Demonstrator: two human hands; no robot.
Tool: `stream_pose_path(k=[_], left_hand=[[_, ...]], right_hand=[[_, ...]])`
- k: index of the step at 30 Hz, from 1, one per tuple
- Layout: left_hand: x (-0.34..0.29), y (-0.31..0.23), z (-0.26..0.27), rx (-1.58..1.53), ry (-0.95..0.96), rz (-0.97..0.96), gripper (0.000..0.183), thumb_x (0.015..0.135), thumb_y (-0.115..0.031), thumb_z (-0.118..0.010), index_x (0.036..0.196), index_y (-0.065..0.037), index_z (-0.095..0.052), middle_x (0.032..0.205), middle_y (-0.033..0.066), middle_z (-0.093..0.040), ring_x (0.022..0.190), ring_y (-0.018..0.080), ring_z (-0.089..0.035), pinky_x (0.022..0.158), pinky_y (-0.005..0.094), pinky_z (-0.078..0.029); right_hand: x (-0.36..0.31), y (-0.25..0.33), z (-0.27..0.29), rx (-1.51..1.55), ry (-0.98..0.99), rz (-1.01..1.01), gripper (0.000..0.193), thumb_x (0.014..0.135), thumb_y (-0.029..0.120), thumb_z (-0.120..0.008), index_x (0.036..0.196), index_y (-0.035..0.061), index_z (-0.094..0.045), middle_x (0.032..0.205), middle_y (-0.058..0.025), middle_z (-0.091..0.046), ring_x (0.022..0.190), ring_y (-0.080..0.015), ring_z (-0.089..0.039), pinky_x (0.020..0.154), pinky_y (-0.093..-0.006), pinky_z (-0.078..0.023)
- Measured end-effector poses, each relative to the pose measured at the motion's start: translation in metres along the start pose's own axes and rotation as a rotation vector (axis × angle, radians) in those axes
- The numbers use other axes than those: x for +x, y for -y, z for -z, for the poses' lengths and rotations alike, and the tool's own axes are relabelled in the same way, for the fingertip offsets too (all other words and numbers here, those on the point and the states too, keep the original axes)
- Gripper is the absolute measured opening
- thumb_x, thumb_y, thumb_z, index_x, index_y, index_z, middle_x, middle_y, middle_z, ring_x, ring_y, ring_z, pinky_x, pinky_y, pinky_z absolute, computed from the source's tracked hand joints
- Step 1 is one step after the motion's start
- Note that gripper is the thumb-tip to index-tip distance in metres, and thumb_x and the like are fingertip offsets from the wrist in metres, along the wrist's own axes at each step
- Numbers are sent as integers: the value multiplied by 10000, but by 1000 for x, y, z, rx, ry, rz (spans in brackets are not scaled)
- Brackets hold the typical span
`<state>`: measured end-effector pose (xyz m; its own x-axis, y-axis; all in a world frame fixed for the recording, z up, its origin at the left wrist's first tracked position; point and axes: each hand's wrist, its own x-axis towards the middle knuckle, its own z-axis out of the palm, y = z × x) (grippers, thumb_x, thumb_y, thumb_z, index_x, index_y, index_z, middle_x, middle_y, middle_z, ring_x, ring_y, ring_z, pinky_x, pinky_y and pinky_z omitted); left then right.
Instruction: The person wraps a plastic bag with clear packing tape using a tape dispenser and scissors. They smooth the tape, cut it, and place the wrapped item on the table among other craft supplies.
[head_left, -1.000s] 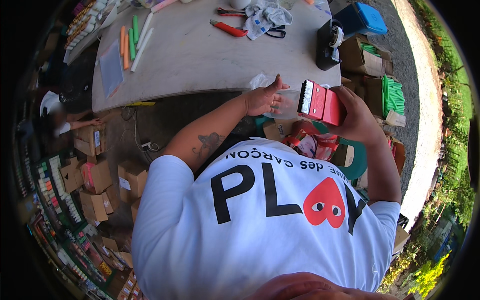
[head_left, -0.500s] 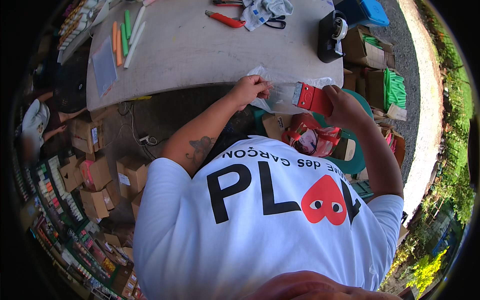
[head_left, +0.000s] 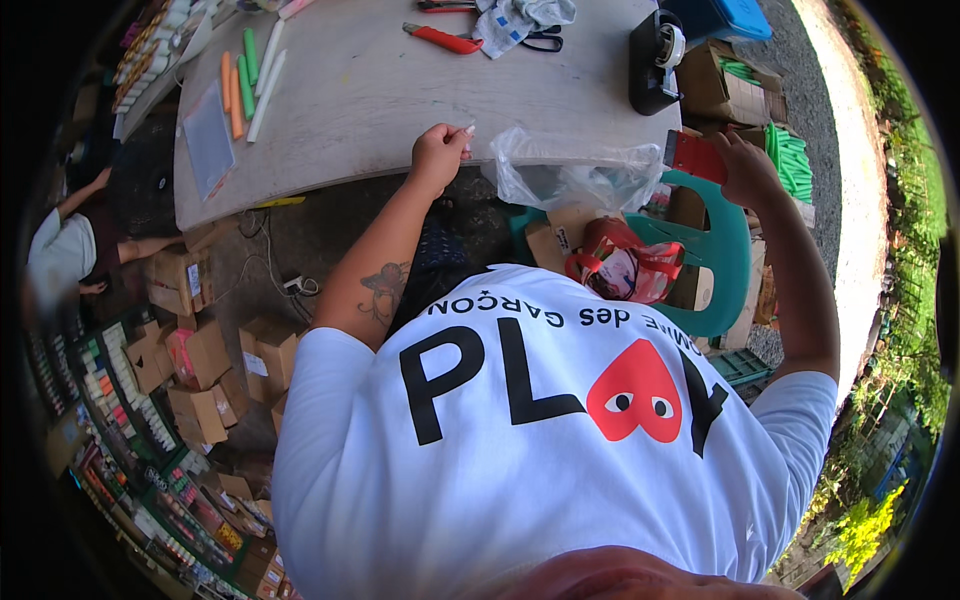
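Tape cutter point(head_left: 694, 157), red with a dark metallic edge, is resting in the grasp of my right hand point(head_left: 752, 172), just by the near right corner of a pale table point(head_left: 370, 90). To its left, a crumpled clear plastic bag point(head_left: 575, 172) is showing across the table's near edge. Farther left, my left hand point(head_left: 438, 158) is pinching its fingers together; from my remote view I cannot tell what they are holding. Below, a red bag point(head_left: 628, 265) is showing against a green plastic chair point(head_left: 735, 255).
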<state>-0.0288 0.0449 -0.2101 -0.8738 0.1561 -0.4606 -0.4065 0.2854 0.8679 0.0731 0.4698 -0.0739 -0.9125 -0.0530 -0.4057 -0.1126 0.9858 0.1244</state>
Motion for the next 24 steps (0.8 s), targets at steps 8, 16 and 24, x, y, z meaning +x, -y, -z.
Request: stream_pose_path(k=[8, 16, 24], left_hand=[[2, 17, -26, -21, -82, -62, 303, 832, -283, -717, 833, -2, -602, 714, 55, -629, 587, 113, -574, 598, 264, -484], [8, 26, -18, 172, -192, -55, 412, 704, -313, -835, 850, -4, -604, 784, 56, -631, 667, 120, -557, 618, 264, -468], [17, 56, -11, 406, -344, -105, 444, 640, -354, -863, 763, -23, -593, 715, 73, -633, 637, 157, -568, 600, 314, -476]], right_hand=[[11, -5, -28, -69, 11, -42, 585, 619, -1, -666, 1171, 44, -476, 1085, -144, -558, 977, -328, -607, 816, -415, -501], [21, 19, -36, -48, 39, 6, 543, 613, 26, -685, 1117, 46, -484, 1088, -149, -568, 1011, -321, -600, 831, -399, -507], [28, 35, -38, -33, 65, 13, 611, 551, 4, -739, 1103, 40, -480, 1095, -155, -568, 993, -333, -607, 828, -422, -504]])
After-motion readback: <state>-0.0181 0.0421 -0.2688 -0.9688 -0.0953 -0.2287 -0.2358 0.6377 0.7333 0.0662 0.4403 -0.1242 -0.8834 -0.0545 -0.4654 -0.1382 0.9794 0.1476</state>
